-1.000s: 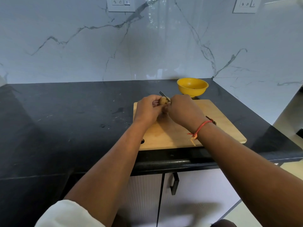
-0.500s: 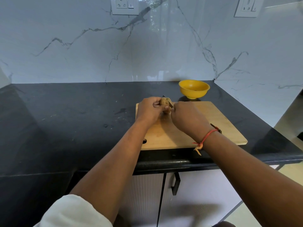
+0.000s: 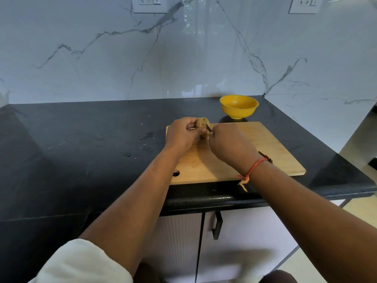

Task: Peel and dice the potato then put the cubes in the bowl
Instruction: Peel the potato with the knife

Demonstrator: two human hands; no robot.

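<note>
At the middle of the frame the left hand (image 3: 182,135) curls its fingers round the potato (image 3: 201,124), and the right hand (image 3: 230,144) grips a knife (image 3: 208,126) with its blade against the potato. Both are over the wooden cutting board (image 3: 265,148). The yellow bowl (image 3: 238,107) stands just beyond the board, up and right, on the black countertop (image 3: 81,139).

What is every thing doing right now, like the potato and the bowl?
potato: whole, held over the cutting board
left hand: grips the potato
right hand: grips the knife
knife: blade against the potato
bowl: upright, no cubes inside
cutting board: flat on the counter
</note>
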